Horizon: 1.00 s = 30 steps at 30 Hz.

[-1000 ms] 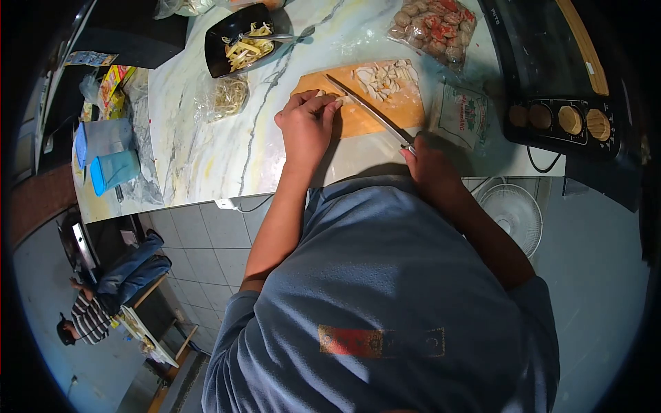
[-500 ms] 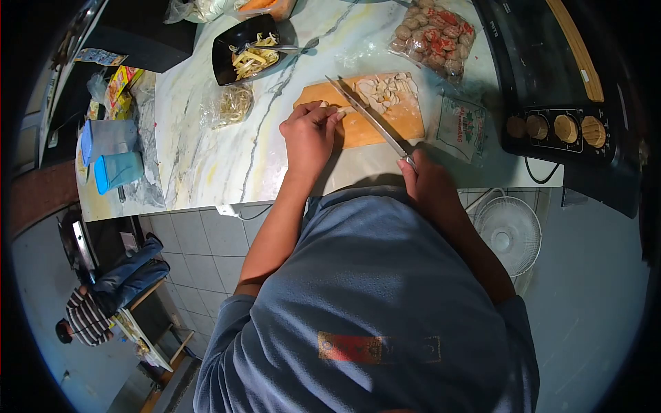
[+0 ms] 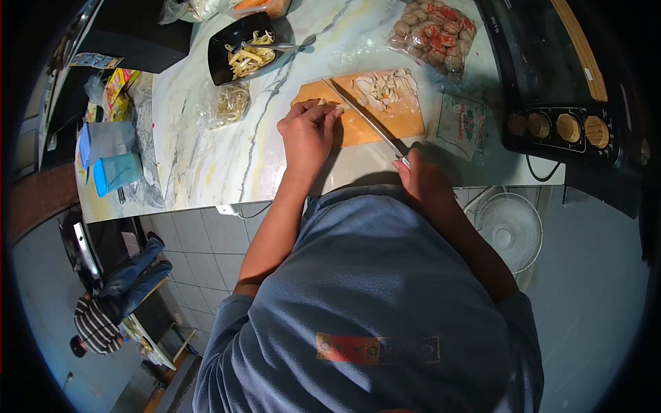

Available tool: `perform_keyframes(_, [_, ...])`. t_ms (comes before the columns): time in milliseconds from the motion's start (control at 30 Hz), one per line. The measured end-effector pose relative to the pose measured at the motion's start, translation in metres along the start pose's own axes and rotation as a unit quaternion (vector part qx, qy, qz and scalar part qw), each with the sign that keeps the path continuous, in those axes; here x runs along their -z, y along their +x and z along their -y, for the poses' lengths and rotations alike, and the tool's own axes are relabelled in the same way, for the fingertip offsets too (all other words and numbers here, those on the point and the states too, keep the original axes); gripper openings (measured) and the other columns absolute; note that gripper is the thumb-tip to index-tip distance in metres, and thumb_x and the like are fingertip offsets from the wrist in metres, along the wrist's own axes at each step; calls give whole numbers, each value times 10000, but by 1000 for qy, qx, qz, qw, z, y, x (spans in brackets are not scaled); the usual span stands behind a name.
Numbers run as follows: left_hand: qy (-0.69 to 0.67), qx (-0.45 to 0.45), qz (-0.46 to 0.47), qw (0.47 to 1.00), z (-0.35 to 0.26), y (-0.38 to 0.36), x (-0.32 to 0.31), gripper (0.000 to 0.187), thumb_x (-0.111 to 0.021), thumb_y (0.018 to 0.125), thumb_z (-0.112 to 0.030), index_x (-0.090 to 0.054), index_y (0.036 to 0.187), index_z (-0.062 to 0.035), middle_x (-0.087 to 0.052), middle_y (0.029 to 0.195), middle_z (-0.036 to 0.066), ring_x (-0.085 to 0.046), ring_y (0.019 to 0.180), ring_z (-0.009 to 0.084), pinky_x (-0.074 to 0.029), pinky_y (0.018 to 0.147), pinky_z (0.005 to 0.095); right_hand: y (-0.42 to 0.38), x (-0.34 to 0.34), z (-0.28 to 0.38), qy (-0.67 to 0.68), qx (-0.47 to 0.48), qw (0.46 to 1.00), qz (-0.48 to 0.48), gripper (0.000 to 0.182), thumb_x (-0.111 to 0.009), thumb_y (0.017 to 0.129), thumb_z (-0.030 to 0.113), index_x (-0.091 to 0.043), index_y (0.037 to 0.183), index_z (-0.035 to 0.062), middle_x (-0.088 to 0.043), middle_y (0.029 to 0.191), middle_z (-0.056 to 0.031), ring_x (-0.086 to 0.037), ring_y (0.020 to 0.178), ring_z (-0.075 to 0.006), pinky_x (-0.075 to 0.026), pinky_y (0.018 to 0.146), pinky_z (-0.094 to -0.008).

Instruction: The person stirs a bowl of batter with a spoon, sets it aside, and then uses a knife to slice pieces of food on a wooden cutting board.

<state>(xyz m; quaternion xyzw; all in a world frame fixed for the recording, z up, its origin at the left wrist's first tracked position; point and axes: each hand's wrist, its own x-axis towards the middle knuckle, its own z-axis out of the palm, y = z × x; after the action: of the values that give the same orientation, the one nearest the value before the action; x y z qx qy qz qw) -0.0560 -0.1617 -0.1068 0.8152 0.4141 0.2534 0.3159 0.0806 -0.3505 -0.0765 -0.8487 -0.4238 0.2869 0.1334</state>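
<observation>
On the orange-brown cutting board [image 3: 407, 126], my left hand [image 3: 306, 136] pinches a small pale piece of food [image 3: 339, 107], mostly covered by the fingers. My right hand [image 3: 427, 180] is closed round the handle of a long kitchen knife [image 3: 370, 119]. Its blade slants across the board, with the tip pointing away to the left, just right of my left fingertips. A pile of thin pale slices [image 3: 385, 89] lies on the far right part of the board, beyond the blade.
A black bowl [image 3: 216, 58] with pale strips and a spoon stands at the back left, near a bag of sprouts [image 3: 231, 105]. Bagged meatballs [image 3: 435, 34] and a printed plastic bag [image 3: 463, 125] lie right, beside a black oven [image 3: 558, 134]. Another person [image 3: 98, 323] sits lower left.
The knife has shifted slightly to the left at the board. My left hand keeps its pinch on the pale piece. In the background, the seated person has leaned and moved a little.
</observation>
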Motion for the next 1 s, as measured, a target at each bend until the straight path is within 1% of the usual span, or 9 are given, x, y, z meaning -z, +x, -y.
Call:
perform_keyframes(100, [-8, 0, 5, 1000, 2, 0, -2, 139, -734, 827, -212, -757, 900, -95, -700, 982, 106, -631, 998, 239, -378, 848, 406, 2, -4, -5, 18, 12, 1000, 8, 342, -554, 962, 338, -470, 960, 6, -620, 725, -277, -630, 728, -467, -494, 619, -542])
perform_keyframes(167, [5, 2, -8, 1000, -1, -1, -1, 134, -737, 824, -204, -756, 901, -97, -700, 976, 103, -631, 990, 239, -380, 849, 406, 3, -4, -5, 25, 20, 999, 13, 347, -551, 964, 336, -465, 967, 0, -621, 732, -280, -629, 735, -470, -494, 625, -545])
perform_keyframes(233, [10, 3, -7, 1000, -1, -1, -1, 131, -737, 823, -200, -756, 903, -97, -699, 975, 103, -631, 986, 239, -381, 847, 406, 4, 1, -1, 18, 4, 999, 28, 354, -547, 966, 337, -468, 980, -8, -624, 741, -281, -626, 740, -481, -495, 636, -550])
perform_keyframes(433, [7, -7, -14, 1000, 1, -1, -3, 122, -733, 825, -187, -755, 906, -98, -698, 968, 100, -630, 984, 238, -383, 849, 406, 8, 7, -2, -11, -7, 998, 63, 367, -525, 976, 343, -474, 1012, -19, -641, 798, -289, -635, 793, -476, -503, 686, -538])
perform_keyframes(533, [6, -10, -18, 1000, 0, -3, -5, 121, -734, 824, -184, -756, 906, -98, -698, 967, 102, -630, 983, 238, -384, 850, 407, 9, 7, -3, -6, -10, 998, 67, 373, -503, 986, 354, -475, 1022, -16, -647, 817, -289, -639, 814, -469, -506, 710, -533])
perform_keyframes(667, [1, -7, -35, 999, -1, -4, -6, 124, -737, 819, -185, -758, 906, -98, -699, 970, 108, -632, 974, 239, -390, 847, 407, 8, 11, -1, -12, -12, 997, 69, 375, -487, 992, 360, -474, 1034, -12, -649, 817, -285, -640, 810, -469, -507, 715, -535])
perform_keyframes(900, [-5, 3, -34, 999, -4, -3, -3, 127, -741, 814, -184, -761, 907, -100, -698, 982, 108, -636, 962, 235, -395, 838, 403, 9, 12, -4, -36, -16, 997, 60, 385, -465, 998, 384, -465, 1061, 4, -657, 827, -270, -644, 805, -465, -506, 720, -541])
perform_keyframes(967, [31, -38, -40, 998, -6, -2, 1, 138, -759, 807, -140, -762, 915, -54, -694, 980, 192, -698, 835, 282, -560, 734, 339, 5, 9, -7, -47, -41, 996, 66, 403, -474, 990, 408, -459, 1103, 21, -662, 837, -266, -647, 814, -471, -508, 738, -551])
perform_keyframes(1000, [35, -37, -35, 998, -5, -2, 1, 146, -763, 805, -148, -762, 916, -54, -693, 1005, 194, -701, 845, 280, -561, 733, 340, 4, 7, -8, -50, -61, 994, 74, 417, -484, 983, 421, -456, 1135, 34, -664, 844, -266, -648, 819, -476, -510, 751, -558])
